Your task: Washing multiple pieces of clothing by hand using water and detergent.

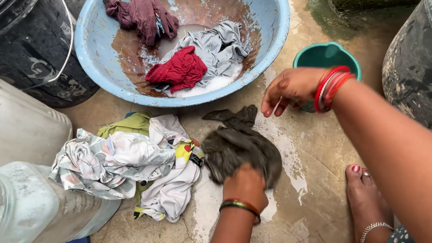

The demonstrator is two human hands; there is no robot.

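Observation:
A wet dark grey cloth (237, 144) lies bunched on the concrete floor in front of me. My left hand (245, 184) presses down on its near edge, fingers closed into the fabric. My right hand (289, 89), with red bangles at the wrist, hovers above the cloth's far end with its fingers loosely apart and nothing in it. Just beyond stands a wide blue basin (272, 43) with soapy water, a maroon garment (144, 16), a red garment (179, 69) and a grey garment (220, 46).
A pile of printed white and green clothes (135, 156) lies left of the cloth. A small teal bowl (326, 55) sits behind my right hand. A black bucket (25, 37), a large grey drum (429, 67) and pale plastic containers (8, 119) stand around. My bare foot (368, 202) rests at right.

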